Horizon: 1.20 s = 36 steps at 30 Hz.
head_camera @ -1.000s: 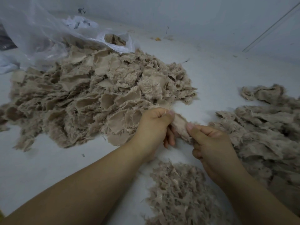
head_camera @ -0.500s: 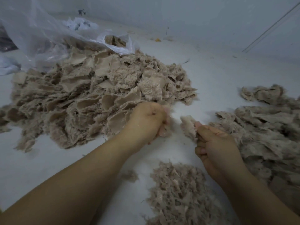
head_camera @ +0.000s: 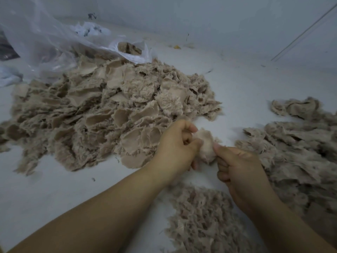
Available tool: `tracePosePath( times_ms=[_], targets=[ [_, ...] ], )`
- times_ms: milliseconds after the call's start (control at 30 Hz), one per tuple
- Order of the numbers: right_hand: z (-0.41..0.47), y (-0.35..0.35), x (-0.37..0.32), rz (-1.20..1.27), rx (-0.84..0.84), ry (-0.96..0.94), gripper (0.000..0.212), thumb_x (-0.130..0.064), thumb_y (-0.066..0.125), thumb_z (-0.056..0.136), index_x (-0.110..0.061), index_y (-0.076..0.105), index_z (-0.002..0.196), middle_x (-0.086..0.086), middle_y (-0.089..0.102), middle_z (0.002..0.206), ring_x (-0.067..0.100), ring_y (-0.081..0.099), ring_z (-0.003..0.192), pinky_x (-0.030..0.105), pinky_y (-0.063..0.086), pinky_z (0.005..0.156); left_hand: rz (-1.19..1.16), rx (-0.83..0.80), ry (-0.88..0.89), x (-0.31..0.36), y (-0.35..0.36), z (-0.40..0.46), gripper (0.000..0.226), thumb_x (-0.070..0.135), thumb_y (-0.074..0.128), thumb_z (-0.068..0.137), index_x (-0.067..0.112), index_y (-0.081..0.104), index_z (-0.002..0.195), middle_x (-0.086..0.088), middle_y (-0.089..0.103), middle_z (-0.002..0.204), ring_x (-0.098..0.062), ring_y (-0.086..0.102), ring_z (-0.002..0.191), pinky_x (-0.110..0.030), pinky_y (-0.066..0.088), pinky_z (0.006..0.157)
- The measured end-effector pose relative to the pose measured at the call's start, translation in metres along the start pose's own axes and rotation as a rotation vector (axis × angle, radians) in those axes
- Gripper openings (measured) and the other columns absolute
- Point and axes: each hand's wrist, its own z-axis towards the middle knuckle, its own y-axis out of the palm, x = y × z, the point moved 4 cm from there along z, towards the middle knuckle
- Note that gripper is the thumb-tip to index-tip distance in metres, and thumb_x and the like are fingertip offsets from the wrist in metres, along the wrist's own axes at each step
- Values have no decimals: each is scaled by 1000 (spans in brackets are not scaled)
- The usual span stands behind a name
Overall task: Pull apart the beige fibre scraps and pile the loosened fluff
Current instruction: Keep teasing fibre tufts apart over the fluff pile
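Beige fibre scrap (head_camera: 205, 146) pinched between curled left hand (head_camera: 176, 147) and right hand (head_camera: 240, 168).

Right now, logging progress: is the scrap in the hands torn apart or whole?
Whole: one scrap spans between left hand and right hand.

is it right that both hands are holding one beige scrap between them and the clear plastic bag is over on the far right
Not quite. The head view shows the left hand and right hand both gripping one beige scrap between them, but the clear plastic bag lies at the far left, behind the big scrap heap, not the far right.
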Motion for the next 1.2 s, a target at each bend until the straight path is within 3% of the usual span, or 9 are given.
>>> tracePosePath(
  times_ms=[300, 433, 567, 667, 733, 833, 900, 1100, 1200],
  targets=[
    [2, -2, 0, 9, 21, -6, 38, -21, 61, 97, -7, 59, 62, -1, 23, 54, 10, 16, 46, 20, 21, 38, -88, 111, 162, 4, -17, 4, 26, -9, 49, 93, 15, 53, 81, -13, 53, 62, -20, 53, 43, -26, 41, 39],
    [1, -2, -1, 32, 36, 15, 47, -23, 55, 100, -14, 69, 56, -4, 42, 48, 7, 25, 42, 18, 24, 38, 721, 229, 444, 19, -38, 8, 21, 5, 48, 84, 12, 67, 86, 3, 62, 79, -12, 57, 66, -32, 48, 55],
    [-2, 0, -3, 38, 29, 16, 59, -33, 47, 103, -18, 62, 48, 5, 31, 57, 8, 24, 43, 20, 23, 38, 1406, 97, 272, 19, -38, 11, 20, 17, 48, 91, 13, 67, 93, -7, 51, 106, -26, 54, 65, -30, 32, 48],
    [-2, 0, -3, 53, 4, 19, 59, -35, 45, 104, -17, 58, 49, 6, 28, 56, 11, 21, 44, 21, 21, 37, 1204, 164, 540, 39, -23, -5, 9, 12, 57, 77, 7, 57, 70, -17, 53, 95, -20, 30, 42, -19, 17, 41],
    [-3, 0, -2, 49, -27, 7, 57, -36, 45, 104, -17, 55, 51, 4, 26, 54, 12, 19, 45, 23, 19, 39, 1109, 98, 680, 36, -4, -15, 10, 14, 67, 73, 8, 62, 80, -12, 54, 96, -25, 45, 47, -25, 31, 38],
    [-3, 0, -3, 57, -61, -1, 57, -34, 44, 104, -19, 51, 50, -2, 26, 48, 10, 19, 41, 20, 21, 37, 894, -219, 443, 18, 22, -13, 19, 20, 65, 77, 16, 67, 96, -1, 58, 98, -21, 59, 77, -38, 50, 60],
    [-2, 0, -3, 69, -54, 7, 55, -32, 43, 104, -20, 51, 51, -2, 26, 49, 9, 19, 41, 20, 22, 37, 693, -206, 297, 9, 23, -7, 10, 16, 67, 81, 13, 70, 90, -2, 65, 87, -16, 60, 77, -37, 50, 68],
    [3, -3, 1, 49, 25, 24, 23, -12, 43, 102, -18, 65, 101, -7, 37, 50, 5, 30, 43, 21, 24, 38, 123, -109, 34, -2, 12, -1, 21, 0, 57, 93, 14, 63, 79, -5, 58, 55, -12, 54, 43, -20, 40, 41],
    [3, 2, 0, -45, -50, 48, 31, -5, 47, 98, -19, 72, 87, -5, 36, 48, 6, 28, 41, 22, 24, 38, -72, -114, -1, 1, 12, -2, 22, -5, 51, 95, 9, 66, 86, -27, 59, 62, -19, 52, 42, -22, 39, 38]
  ],
)
